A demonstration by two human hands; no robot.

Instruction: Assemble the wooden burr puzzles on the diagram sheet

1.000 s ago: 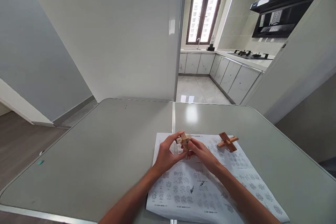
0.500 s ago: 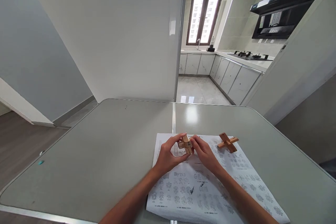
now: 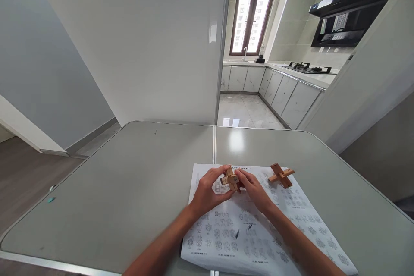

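Note:
Light wooden puzzle blocks (image 3: 231, 180), fitted together crosswise, are held just above a printed sheet. My left hand (image 3: 208, 190) grips them from the left, with fingers over the top and thumb underneath. On the other side, my right hand (image 3: 252, 186) pinches the puzzle's right edge between its fingertips. A dark letter-like mark shows on one block's end. The large white instruction sheet (image 3: 226, 224) lies under both hands, covered in small line drawings. To the right, a darker wooden cross of puzzle pieces (image 3: 281, 176) rests on the sheet's upper right part.
The grey folding table (image 3: 113, 198) has a metal seam running through its middle. A small teal bit (image 3: 51, 199) lies near its left edge. Beyond the table are a white wall panel (image 3: 155, 51) and a kitchen with a gas hob (image 3: 308, 68).
The puzzle has turned slightly in my fingers, so the marked block end sits a little further right and lower. My hands stay in nearly the same place.

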